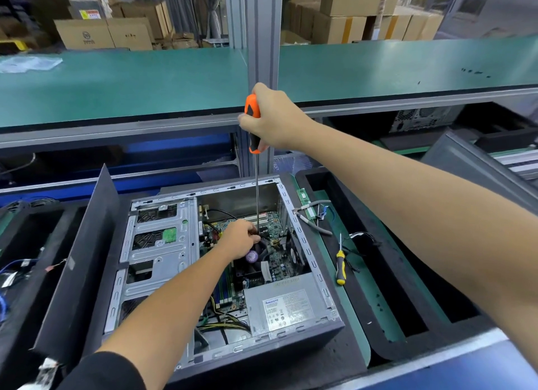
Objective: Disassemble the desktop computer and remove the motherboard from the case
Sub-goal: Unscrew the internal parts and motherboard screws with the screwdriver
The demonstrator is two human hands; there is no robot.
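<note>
The open computer case (221,273) lies on its side on a black foam mat (346,351), motherboard (273,229) still down inside, boxed in by the drive cage (158,244) and power supply (286,306). Right hand (272,121) is wrapped round the orange handle of a long screwdriver (252,121) standing straight up into the case, while the left hand (240,239) pinches its shaft near the tip. A small yellow screwdriver (340,266) and loose cables (316,217) sit just right of the case, green shelf (116,83) overhead, cardboard boxes (116,31) behind.

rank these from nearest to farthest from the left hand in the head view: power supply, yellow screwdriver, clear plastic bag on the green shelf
Measured from the left hand, which is down inside the case:
1. Power supply: just below and right of the hand, in the case's near corner.
2. Yellow screwdriver: outside the case on the right, lying on the black foam tray.
3. Clear plastic bag: far off, on the shelf's left end.
</note>
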